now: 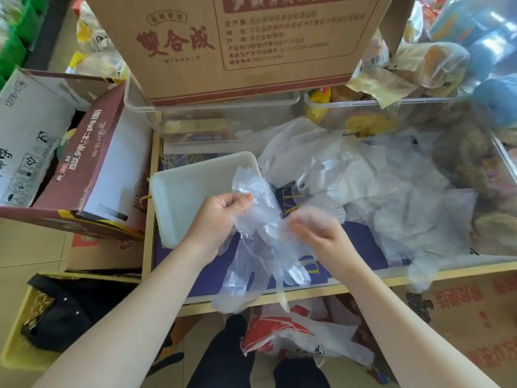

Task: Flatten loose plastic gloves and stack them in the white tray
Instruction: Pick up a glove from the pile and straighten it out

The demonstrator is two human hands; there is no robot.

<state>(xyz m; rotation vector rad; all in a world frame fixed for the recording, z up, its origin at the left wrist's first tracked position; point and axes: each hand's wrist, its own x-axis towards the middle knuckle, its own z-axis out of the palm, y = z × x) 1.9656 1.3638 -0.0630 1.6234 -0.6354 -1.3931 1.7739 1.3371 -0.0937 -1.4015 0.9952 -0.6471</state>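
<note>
Left hand (221, 214): pinching the glove (257, 233) near its top.
Right hand (316, 228): blurred, fingers curled on the glove's other edge.
Tip: pull it taut and smooth before laying it in the tray (179, 191).

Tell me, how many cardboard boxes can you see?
3: a big brown box at top centre, a white box far left, a maroon box beside it. Others may be hidden.

Crumpled plastic glove (257, 217) between both hands

The big brown box (246, 43) behind the white tray (179, 203) shows red signs "雙合成" and the number "4000530456".
</note>
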